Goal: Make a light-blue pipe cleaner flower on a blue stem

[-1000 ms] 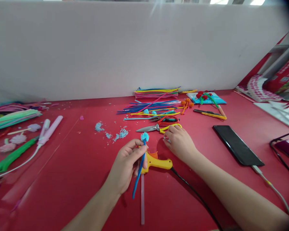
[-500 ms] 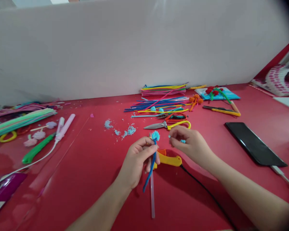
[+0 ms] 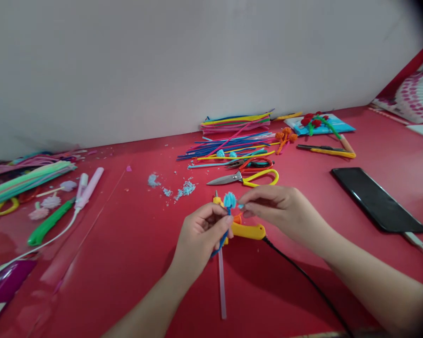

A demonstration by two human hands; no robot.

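A light-blue fuzzy pipe-cleaner flower [image 3: 230, 199] stands upright in the pinch of my left hand [image 3: 202, 232], its dark-blue stem [image 3: 217, 249] hanging below the fingers. Between thumb and fingertips my right hand [image 3: 285, 206] pinches a small light-blue piece [image 3: 240, 206], close to the flower's right side. Whether the piece touches the flower I cannot tell. Beneath both hands lies a yellow glue gun [image 3: 248, 231] with an orange trigger, partly hidden by my left hand. A clear glue stick [image 3: 222, 286] sticks out of it toward me.
Yellow-and-red-handled scissors [image 3: 225, 179] and pliers lie beyond the hands, before pipe-cleaner bundles [image 3: 232, 124]. Light-blue fluff clippings [image 3: 186, 188] are scattered left of them. A phone [image 3: 377, 199] lies right; a pink hot tool [image 3: 88, 188] and green-handled tool [image 3: 51, 223] lie left.
My right hand has moved left, bringing the small light-blue piece up beside the flower. My left hand still holds the stem, now with the flower turned more upright. The view has shifted slightly.
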